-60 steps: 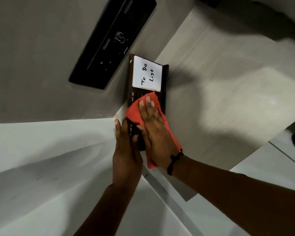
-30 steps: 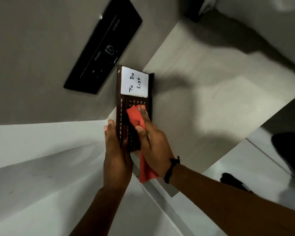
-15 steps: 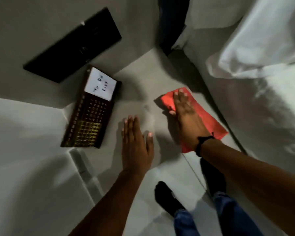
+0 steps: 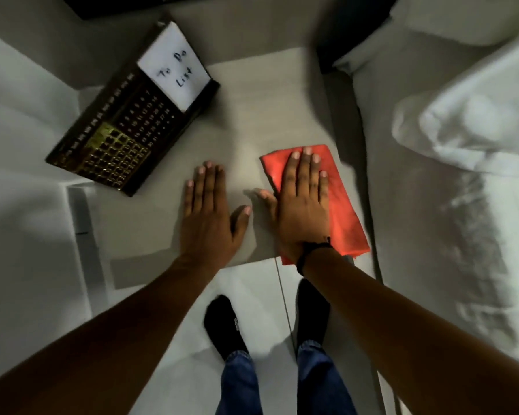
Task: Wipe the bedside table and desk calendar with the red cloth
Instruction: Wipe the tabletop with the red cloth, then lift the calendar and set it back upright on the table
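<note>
Right hand [image 4: 303, 202] spread flat, pressing the red cloth [image 4: 339, 205] at the bedside table [image 4: 252, 115] front right corner, left hand [image 4: 207, 211] splayed flat and bare on the top near the front edge, desk calendar [image 4: 126, 121] lying along the left edge, white bedding [image 4: 462, 145] beside the right edge.

Dim room, light floor [image 4: 252, 301] with a thin seam line running through it. Bed [image 4: 450, 205] on the right, rumpled white sheets and a pillow [image 4: 462, 19] (top corner). Grey wall [image 4: 252, 31] behind, dark panel [image 4: 117, 4] at the top edge.
</note>
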